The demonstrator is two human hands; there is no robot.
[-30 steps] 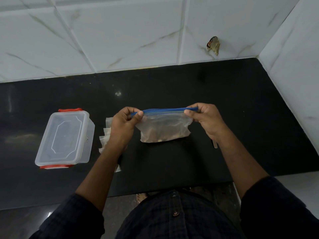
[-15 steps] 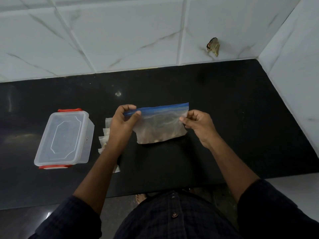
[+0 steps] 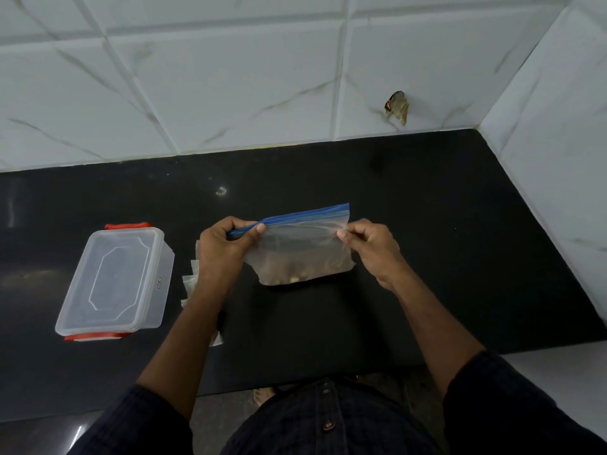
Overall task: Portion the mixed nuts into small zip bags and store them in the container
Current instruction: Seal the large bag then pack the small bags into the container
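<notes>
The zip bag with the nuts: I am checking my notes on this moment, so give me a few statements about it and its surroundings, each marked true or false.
1. Both hands hold the zip bag. True: the left hand pinches the blue strip's end, and the right hand pinches the right side just below the strip.
2. The bag is empty. False: nuts sit in its bottom.
3. The container stands with its lid off. False: the clear lid is on.
4. The container lies to the left of the bag. True.
5. The counter is white. False: it is black.
</notes>
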